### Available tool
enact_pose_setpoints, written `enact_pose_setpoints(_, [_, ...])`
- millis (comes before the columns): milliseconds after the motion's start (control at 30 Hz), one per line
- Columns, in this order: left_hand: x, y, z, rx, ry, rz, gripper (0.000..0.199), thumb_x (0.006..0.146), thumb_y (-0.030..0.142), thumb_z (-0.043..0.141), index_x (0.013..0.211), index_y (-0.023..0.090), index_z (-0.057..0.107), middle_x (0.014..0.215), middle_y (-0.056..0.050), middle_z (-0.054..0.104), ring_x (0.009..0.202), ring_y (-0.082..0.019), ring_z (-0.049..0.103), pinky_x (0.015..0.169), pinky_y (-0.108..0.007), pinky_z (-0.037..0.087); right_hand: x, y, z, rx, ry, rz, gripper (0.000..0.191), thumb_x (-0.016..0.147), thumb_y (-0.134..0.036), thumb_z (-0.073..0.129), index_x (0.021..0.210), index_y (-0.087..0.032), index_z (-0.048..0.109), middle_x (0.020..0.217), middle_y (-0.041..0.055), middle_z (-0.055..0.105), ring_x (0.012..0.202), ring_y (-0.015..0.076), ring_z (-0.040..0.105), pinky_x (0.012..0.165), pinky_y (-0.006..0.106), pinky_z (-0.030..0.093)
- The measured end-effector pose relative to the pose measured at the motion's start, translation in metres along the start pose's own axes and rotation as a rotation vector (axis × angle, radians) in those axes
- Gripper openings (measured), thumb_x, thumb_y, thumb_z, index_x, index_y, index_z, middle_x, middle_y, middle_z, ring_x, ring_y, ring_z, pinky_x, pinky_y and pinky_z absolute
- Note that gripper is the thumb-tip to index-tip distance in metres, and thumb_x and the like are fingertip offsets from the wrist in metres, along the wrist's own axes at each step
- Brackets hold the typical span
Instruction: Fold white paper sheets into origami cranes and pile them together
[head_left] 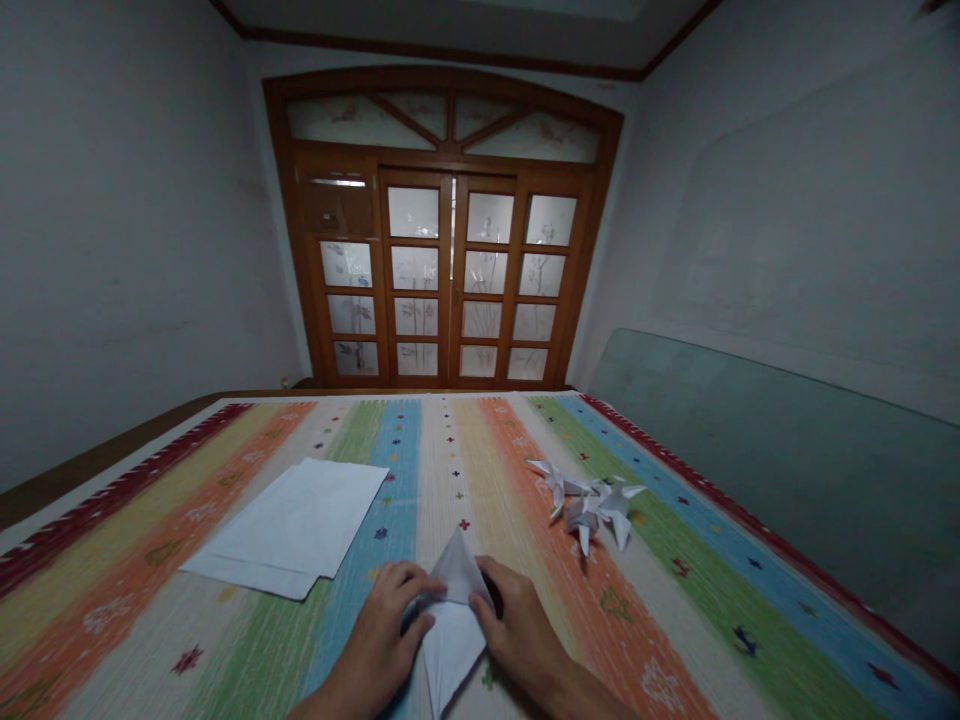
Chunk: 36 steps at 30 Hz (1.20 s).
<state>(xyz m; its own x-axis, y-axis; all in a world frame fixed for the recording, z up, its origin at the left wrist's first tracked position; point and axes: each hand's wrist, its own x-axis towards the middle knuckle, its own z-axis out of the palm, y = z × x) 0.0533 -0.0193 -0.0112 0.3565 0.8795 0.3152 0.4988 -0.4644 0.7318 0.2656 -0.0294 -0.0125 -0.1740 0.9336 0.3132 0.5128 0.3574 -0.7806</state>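
A folded white paper (454, 640), shaped like a long diamond with its tip pointing away, lies on the striped cloth at the bottom centre. My left hand (386, 630) is closed on its left edge, thumb and fingers at the fold. On the opposite edge, my right hand (517, 620) grips the paper between thumb and curled fingers. A crease runs across the paper between the two hands. To the right, several folded white paper figures (589, 505) with pointed ends sit in a cluster. White sheets (300, 525) lie in a loose stack on the left.
A colourful striped cloth (247, 640) covers the table. Beyond the far edge stand wooden doors (454, 270) with glass panes. A pale green panel (750, 440) runs along the table's right side, and white walls rise on both sides.
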Motion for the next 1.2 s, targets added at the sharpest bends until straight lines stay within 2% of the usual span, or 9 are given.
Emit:
enact_pose_setpoints(100, [0.0, -0.005, 0.001, 0.014, -0.003, 0.006, 0.033, 0.084, 0.013, 0.065, 0.113, 0.025, 0.076, 0.113, -0.011, 0.071, 0.11, -0.032, 0.061, 0.101, -0.05, 0.044, 0.002, 0.001, 0.0, 0.04, 0.018, -0.011, 0.031, 0.087, -0.013, 0.055, 0.114, -0.016, 0.07, 0.102, 0.0108, 0.076, 0.09, 0.0247, 0.069, 0.083, 0.033, 0.05])
enact_pose_setpoints(233, [0.0, -0.007, 0.0, 0.0, -0.023, 0.014, 0.036, 0.085, 0.013, 0.064, 0.117, 0.026, 0.074, 0.117, -0.01, 0.071, 0.114, -0.032, 0.06, 0.104, -0.052, 0.043, 0.006, 0.0, -0.006, 0.105, 0.047, 0.041, 0.03, 0.089, -0.026, 0.059, 0.115, -0.016, 0.069, 0.089, 0.0079, 0.073, 0.077, 0.0228, 0.066, 0.072, 0.032, 0.049])
enact_pose_setpoints(367, [-0.002, -0.008, 0.001, -0.038, -0.031, 0.022, 0.037, 0.086, 0.01, 0.062, 0.115, 0.028, 0.075, 0.117, -0.01, 0.071, 0.115, -0.031, 0.061, 0.104, -0.05, 0.045, 0.012, 0.005, -0.012, 0.317, 0.081, 0.063, 0.03, 0.09, -0.036, 0.058, 0.11, -0.017, 0.069, 0.081, 0.0043, 0.067, 0.074, 0.0214, 0.062, 0.068, 0.031, 0.046])
enact_pose_setpoints(500, [-0.002, -0.009, 0.002, -0.044, -0.026, 0.019, 0.038, 0.084, 0.008, 0.061, 0.114, 0.027, 0.077, 0.115, -0.01, 0.072, 0.112, -0.03, 0.063, 0.102, -0.047, 0.047, 0.016, 0.013, -0.014, 0.625, 0.002, 0.088, 0.037, 0.076, -0.027, 0.061, 0.11, -0.018, 0.067, 0.08, 0.0008, 0.063, 0.069, 0.0177, 0.059, 0.063, 0.028, 0.045])
enact_pose_setpoints(567, [-0.001, -0.007, 0.002, -0.039, -0.031, 0.01, 0.036, 0.084, 0.009, 0.062, 0.112, 0.027, 0.078, 0.114, -0.01, 0.071, 0.111, -0.03, 0.063, 0.101, -0.046, 0.047, 0.018, 0.015, -0.014, 0.702, -0.041, 0.089, 0.04, 0.069, -0.023, 0.063, 0.109, -0.019, 0.066, 0.081, 0.0001, 0.063, 0.067, 0.0163, 0.058, 0.064, 0.027, 0.045])
enact_pose_setpoints(700, [-0.001, 0.0, 0.0, -0.016, -0.051, 0.001, 0.029, 0.086, 0.012, 0.063, 0.102, 0.028, 0.081, 0.114, -0.01, 0.07, 0.112, -0.03, 0.062, 0.101, -0.045, 0.048, 0.018, 0.012, -0.015, 0.698, -0.082, 0.057, 0.042, 0.067, -0.02, 0.068, 0.109, -0.02, 0.065, 0.086, 0.0022, 0.066, 0.075, 0.0182, 0.063, 0.072, 0.03, 0.05])
enact_pose_setpoints(867, [-0.003, 0.002, 0.0, 0.025, -0.049, 0.036, 0.029, 0.09, 0.013, 0.062, 0.099, 0.032, 0.083, 0.118, -0.011, 0.069, 0.113, -0.032, 0.061, 0.101, -0.049, 0.049, 0.018, 0.012, -0.013, 0.685, -0.12, 0.099, 0.044, 0.065, -0.025, 0.075, 0.108, -0.02, 0.065, 0.089, 0.0041, 0.068, 0.078, 0.0205, 0.066, 0.072, 0.032, 0.051])
enact_pose_setpoints(1033, [-0.006, -0.004, 0.003, 0.059, -0.062, 0.074, 0.034, 0.092, 0.012, 0.06, 0.108, 0.033, 0.082, 0.125, -0.011, 0.07, 0.119, -0.033, 0.06, 0.106, -0.053, 0.047, 0.017, 0.015, -0.009, 0.638, -0.081, 0.133, 0.037, 0.066, -0.025, 0.076, 0.101, -0.02, 0.068, 0.087, 0.0031, 0.067, 0.079, 0.0209, 0.065, 0.071, 0.032, 0.051])
enact_pose_setpoints(1200, [-0.011, -0.02, 0.008, 0.085, -0.088, 0.064, 0.038, 0.092, 0.017, 0.062, 0.122, 0.034, 0.077, 0.133, -0.011, 0.068, 0.129, -0.034, 0.058, 0.118, -0.06, 0.034, 0.016, 0.018, -0.009, 0.627, -0.095, 0.093, 0.034, 0.071, -0.029, 0.077, 0.102, -0.019, 0.069, 0.09, 0.0044, 0.067, 0.078, 0.0203, 0.064, 0.07, 0.032, 0.052])
